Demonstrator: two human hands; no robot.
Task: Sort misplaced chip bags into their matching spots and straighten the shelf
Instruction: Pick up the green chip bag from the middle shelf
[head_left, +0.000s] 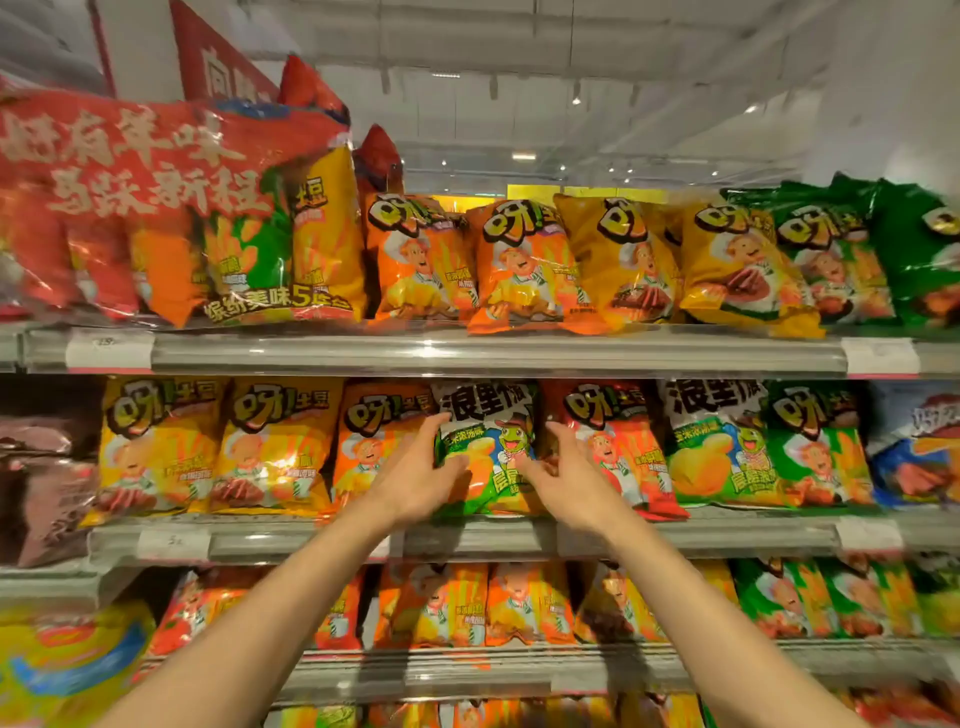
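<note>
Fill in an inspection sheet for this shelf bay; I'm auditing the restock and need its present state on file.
Surface: middle shelf, grey rail with price tags, fully faced with bags.
Job's things: frog bag stands between an orange bag and a red bag; a second frog bag stands further right, beside a green bag.
Clutter: large red multipack leans on the top shelf, left.
Grippers: left hand grips the frog bag's left edge; right hand pinches its right edge.
Cables: nothing seen.
Surroundings: white ceiling with lights; more bag rows on the lower shelf.
</note>
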